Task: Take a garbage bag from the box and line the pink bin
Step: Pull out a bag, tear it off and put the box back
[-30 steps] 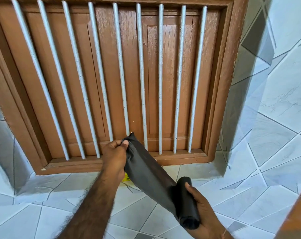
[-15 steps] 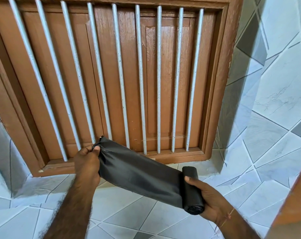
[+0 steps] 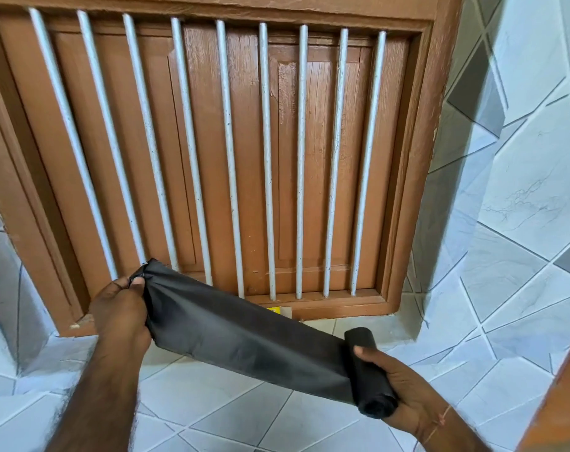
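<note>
Garbage bag point(image 3: 244, 340) is pinched at its end by left hand point(image 3: 120, 316); roll point(image 3: 370, 373) is clasped in right hand point(image 3: 397, 389). Uneven pull risks a crooked tear off the perforation.

We see a bright, evenly lit picture in soft daylight, though we cannot tell where the light enters. The tiled wall point(image 3: 521, 177) at right is the brightest part, pale without blown glare. A soft shadow falls in the recess just right of the wooden frame point(image 3: 417, 164). The white bars point(image 3: 267, 164) bow outward toward the left edge, a wide-angle bend. Focus is sharp mid-frame; the brown edge point(image 3: 561, 399) at the lower right corner is blurred. The black garbage bag point(image 3: 244, 337) shows a faint sheen.
</note>
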Demonstrator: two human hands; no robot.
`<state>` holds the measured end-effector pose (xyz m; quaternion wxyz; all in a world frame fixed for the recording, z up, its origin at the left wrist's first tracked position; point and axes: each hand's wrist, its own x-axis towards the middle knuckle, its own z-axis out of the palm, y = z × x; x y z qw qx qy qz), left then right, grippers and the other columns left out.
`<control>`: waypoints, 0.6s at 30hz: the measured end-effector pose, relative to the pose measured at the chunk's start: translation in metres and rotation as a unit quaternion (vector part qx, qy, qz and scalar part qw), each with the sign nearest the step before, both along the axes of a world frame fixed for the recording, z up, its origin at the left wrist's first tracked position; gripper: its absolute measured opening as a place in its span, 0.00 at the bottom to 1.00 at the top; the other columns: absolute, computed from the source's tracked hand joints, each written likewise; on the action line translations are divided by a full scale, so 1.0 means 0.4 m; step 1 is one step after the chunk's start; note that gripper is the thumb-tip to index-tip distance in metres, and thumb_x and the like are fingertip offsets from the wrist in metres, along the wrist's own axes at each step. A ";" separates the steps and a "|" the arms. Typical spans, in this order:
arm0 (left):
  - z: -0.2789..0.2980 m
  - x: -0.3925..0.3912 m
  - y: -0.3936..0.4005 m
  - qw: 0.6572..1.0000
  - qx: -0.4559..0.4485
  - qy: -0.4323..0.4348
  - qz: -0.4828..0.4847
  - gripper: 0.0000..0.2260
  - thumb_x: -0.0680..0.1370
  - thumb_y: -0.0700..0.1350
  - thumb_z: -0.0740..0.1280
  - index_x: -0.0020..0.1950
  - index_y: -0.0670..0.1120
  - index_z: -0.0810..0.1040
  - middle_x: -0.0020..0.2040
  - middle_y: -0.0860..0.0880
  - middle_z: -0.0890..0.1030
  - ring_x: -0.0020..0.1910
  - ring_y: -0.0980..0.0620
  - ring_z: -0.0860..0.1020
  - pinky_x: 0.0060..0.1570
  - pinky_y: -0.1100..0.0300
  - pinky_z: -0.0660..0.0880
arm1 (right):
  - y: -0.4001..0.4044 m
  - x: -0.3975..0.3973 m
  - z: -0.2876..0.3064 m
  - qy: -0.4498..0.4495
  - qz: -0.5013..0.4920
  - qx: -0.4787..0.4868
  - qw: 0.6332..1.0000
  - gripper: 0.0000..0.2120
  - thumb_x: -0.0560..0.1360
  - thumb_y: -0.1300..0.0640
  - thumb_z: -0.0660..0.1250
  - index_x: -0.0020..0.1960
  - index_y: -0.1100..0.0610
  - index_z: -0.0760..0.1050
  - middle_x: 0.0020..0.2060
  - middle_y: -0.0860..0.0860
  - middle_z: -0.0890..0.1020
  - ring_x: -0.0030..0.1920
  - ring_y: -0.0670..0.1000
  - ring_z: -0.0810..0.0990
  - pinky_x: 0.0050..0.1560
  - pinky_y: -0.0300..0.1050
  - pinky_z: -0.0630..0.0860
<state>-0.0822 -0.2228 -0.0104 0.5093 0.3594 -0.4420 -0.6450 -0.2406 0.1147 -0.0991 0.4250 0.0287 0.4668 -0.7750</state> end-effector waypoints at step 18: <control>0.078 -0.041 0.288 0.887 -0.387 -0.196 -0.157 0.08 0.78 0.49 0.65 0.57 0.54 0.78 0.52 0.58 0.82 0.57 0.54 0.79 0.54 0.65 0.74 | 0.011 -0.022 0.233 0.266 0.131 -0.079 0.952 0.44 0.47 0.61 0.84 0.62 0.63 0.76 0.54 0.65 0.82 0.51 0.63 0.83 0.51 0.55 0.81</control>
